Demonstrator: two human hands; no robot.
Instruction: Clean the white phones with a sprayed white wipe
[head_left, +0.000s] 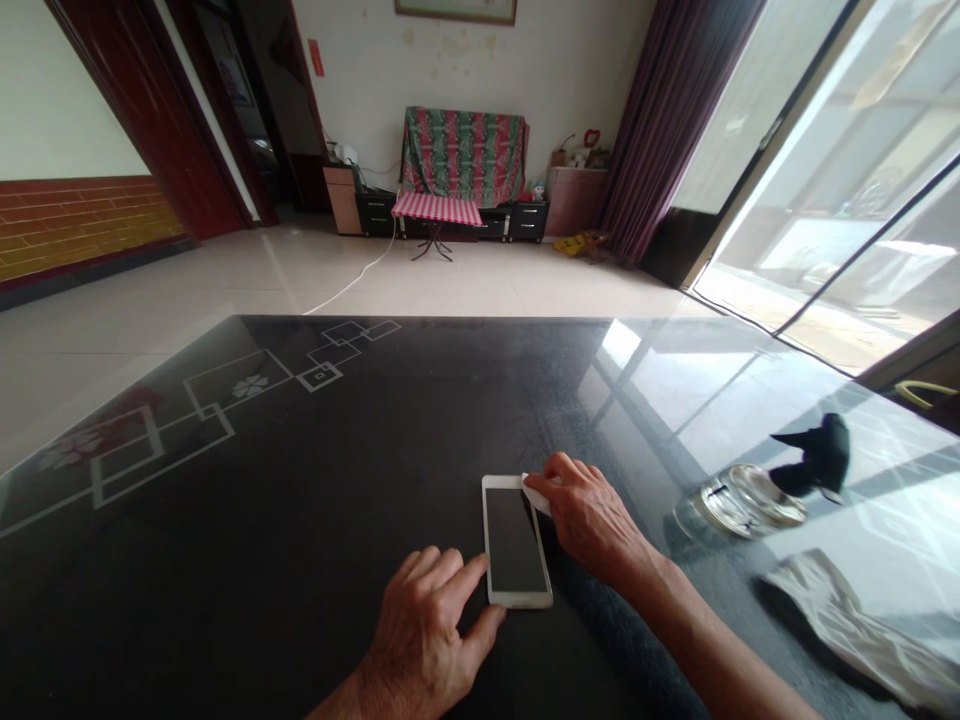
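Observation:
A white-framed smartphone lies screen up on a glossy black table. My left hand holds it at the lower left, with the index fingertip against the left edge and the thumb at the bottom corner. Pinched in the fingers of my right hand is a white cloth or tissue, pressed to the phone's upper right corner. Most of that cloth is hidden under the fingers.
To the right lies a clear spray bottle with a black trigger head. A crumpled pale cloth rests nearer the table's right front. Beyond the table's far edge stand a small checked-cloth table and a low cabinet.

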